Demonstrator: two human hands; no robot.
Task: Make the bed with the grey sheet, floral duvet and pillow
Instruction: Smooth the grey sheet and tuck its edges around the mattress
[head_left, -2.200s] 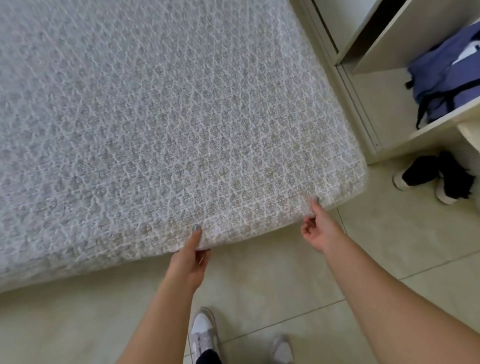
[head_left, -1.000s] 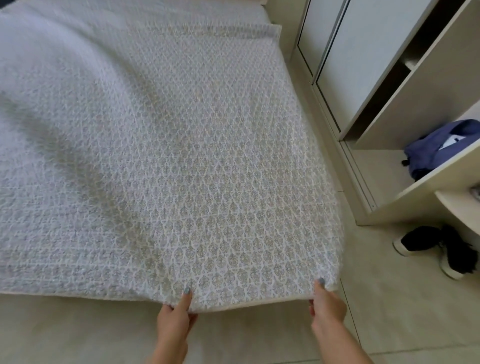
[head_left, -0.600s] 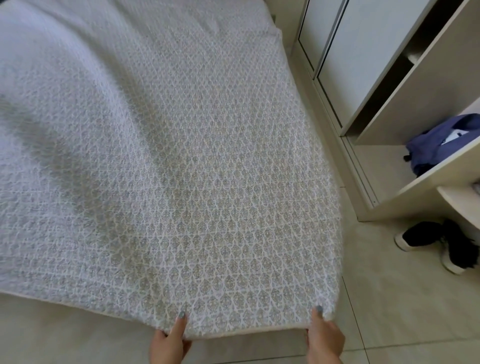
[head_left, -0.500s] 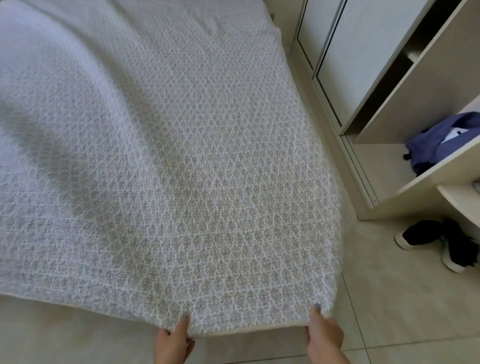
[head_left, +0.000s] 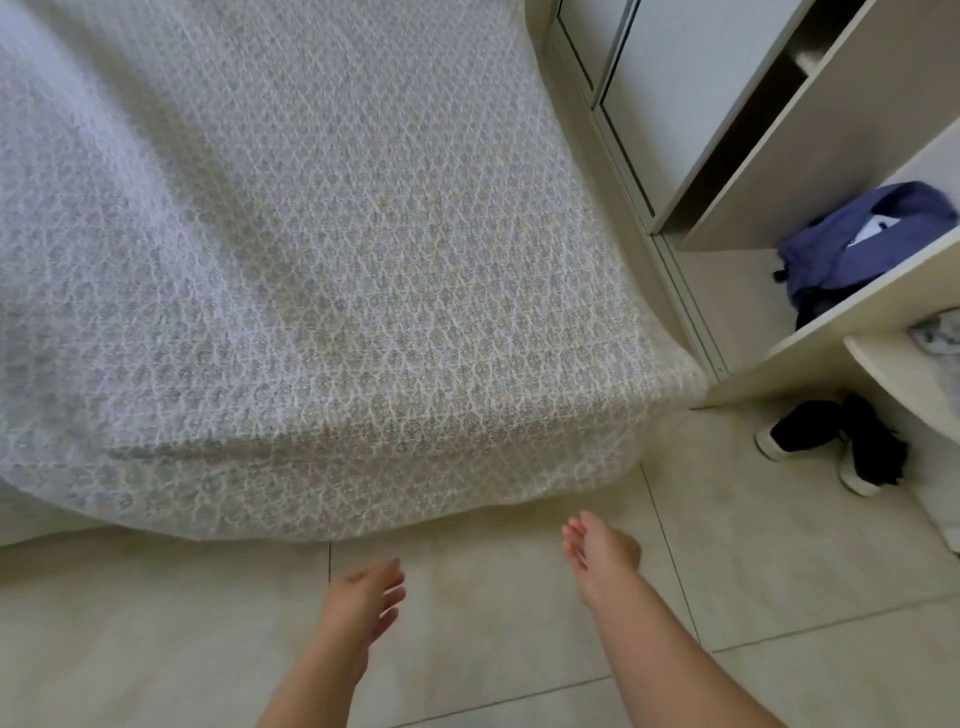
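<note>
1. One floral duvet (head_left: 337, 260), white lattice with small grey-beige motifs, lies spread over the bed (head_left: 21, 525). It fills the left and middle of the view. Its near edge hangs over the foot of the bed, and its right edge drapes down beside the wardrobe.
2. Two bare hands hang over the tiled floor (head_left: 156, 623), near the duvet's hanging edge but apart from it.
3. The left hand (head_left: 363, 597) is blurred. Its fingers are loosely spread, so its grip is wide and holds nothing.
4. The right hand (head_left: 602, 551) is just right of it and closer to the duvet, with straight fingers pointing towards the hem. Its grip is wide too, and empty.
5. One cream wardrobe (head_left: 691, 93) stands to the right of the bed, with pale doors and an open compartment.
6. One crumpled blue garment (head_left: 852, 244) lies on a shelf (head_left: 857, 312) in that compartment. A white patch on it is too small to read.
7. Two black shoes (head_left: 831, 441) with white soles lie together on the floor below the shelf, at far right.
</note>
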